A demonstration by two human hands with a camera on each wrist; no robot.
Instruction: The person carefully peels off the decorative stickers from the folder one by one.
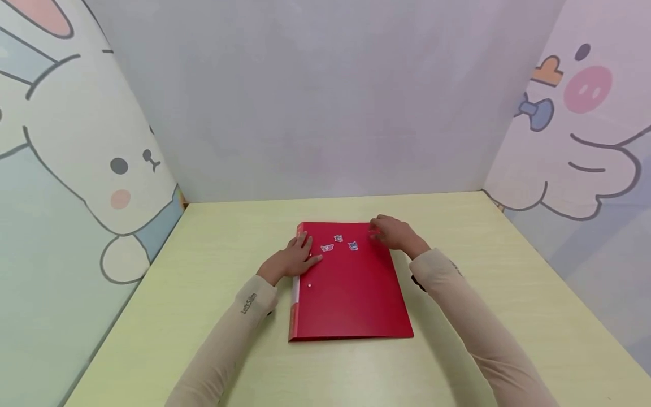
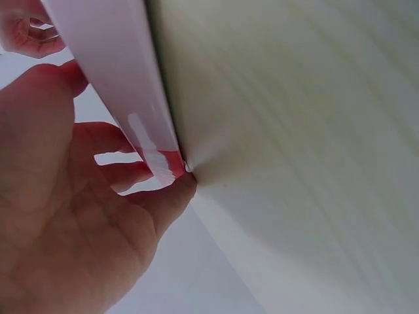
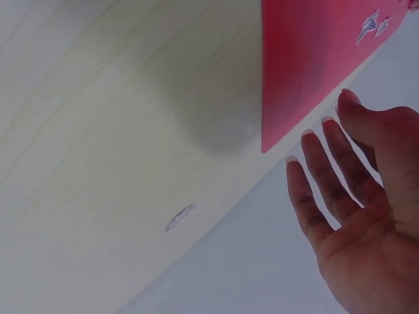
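A red binder [image 1: 351, 294] lies closed on the table, its spine toward the left. Three small cartoon stickers [image 1: 353, 245] are on the upper part of its cover. My left hand [image 1: 292, 259] rests over the upper spine edge, with fingers spread and the thumb on the cover. From the left wrist, its fingers touch the end of the pale spine [image 2: 124, 72]. At the upper right corner is my right hand [image 1: 395, 232], its fingers loosely bent and holding nothing. The right wrist view shows these fingers [image 3: 337, 173] apart from one another beside the red cover.
The light wood-grain table [image 1: 229, 249] extends around the binder. A grey wall [image 1: 330, 113] stands behind it, with cartoon-printed panels [image 1: 76, 169] at both sides. On the table, the right wrist view also has a small pale strip [image 3: 179, 218].
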